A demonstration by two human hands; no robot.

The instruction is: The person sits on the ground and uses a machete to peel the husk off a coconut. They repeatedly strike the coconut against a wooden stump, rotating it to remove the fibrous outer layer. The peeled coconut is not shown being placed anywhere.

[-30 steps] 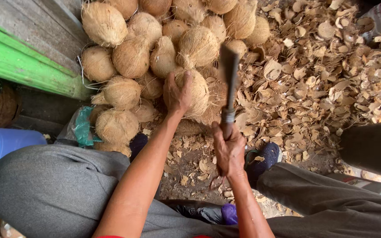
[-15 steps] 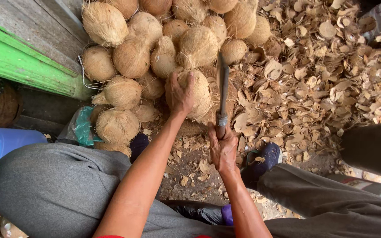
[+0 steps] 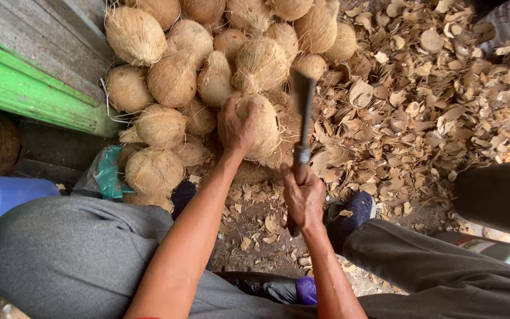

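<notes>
Your left hand (image 3: 236,125) grips the coconut (image 3: 261,127) at 12 o'clock, fingers wrapped over its top; right hand (image 3: 303,198) is fisted round the machete (image 3: 302,118), blade raised at 1 o'clock. Risk: a glancing chop off the round husk could catch those fingers

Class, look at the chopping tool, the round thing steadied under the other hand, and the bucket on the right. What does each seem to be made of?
Long dark chopping blade: probably metal, dull and flat; its handle is hidden in the right hand.
Round brown fibrous coconut under the left hand: hairy, matte husk fibre.
Black bucket: probably plastic, smooth with a slight sheen.
</notes>
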